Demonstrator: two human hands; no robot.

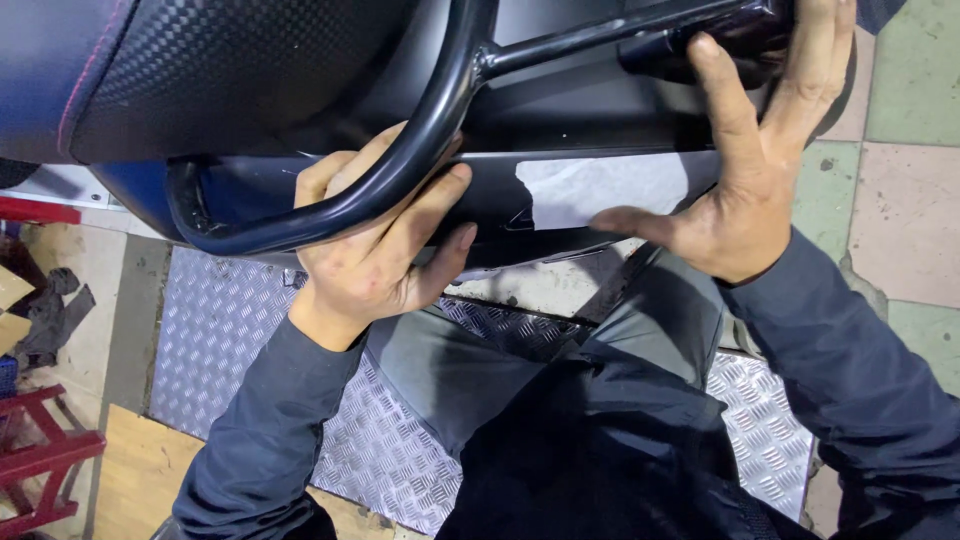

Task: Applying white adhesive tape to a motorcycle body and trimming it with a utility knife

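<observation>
Both hands on the rear bodywork of a scooter, well apart from each other. Left hand [375,245]: fingers flat and spread against the dark panel [490,195], reaching up from below and passing behind the black grab rail [420,140]; thumb lies along the panel's lower edge; nothing clamped in it. Right hand [745,180]: open, fingers stretched upward over the far right end of the rail bracket [690,45], thumb pressed sideways on the white sticker [600,190]; no object gripped, only pressing contact. Sticker: pale, roughly rectangular with a torn left edge, stuck on the panel between the two hands, touching the right thumb and just right of the left fingertips. Panel: matt black, curved, running left to right across the middle of the view, blue bodywork [135,195] showing at its left end. Grab rail: glossy black tube, looping round at left and rising toward the far centre, where a straight bar branches right. Seat [200,70]: textured black with a red seam, far left. Below: grey trousers and dark jacket sleeves of the person, silver tread plate [230,340] on the floor, red stand [45,455] near left, dark rag [50,310] at left, pale floor tiles [905,190] at right.
</observation>
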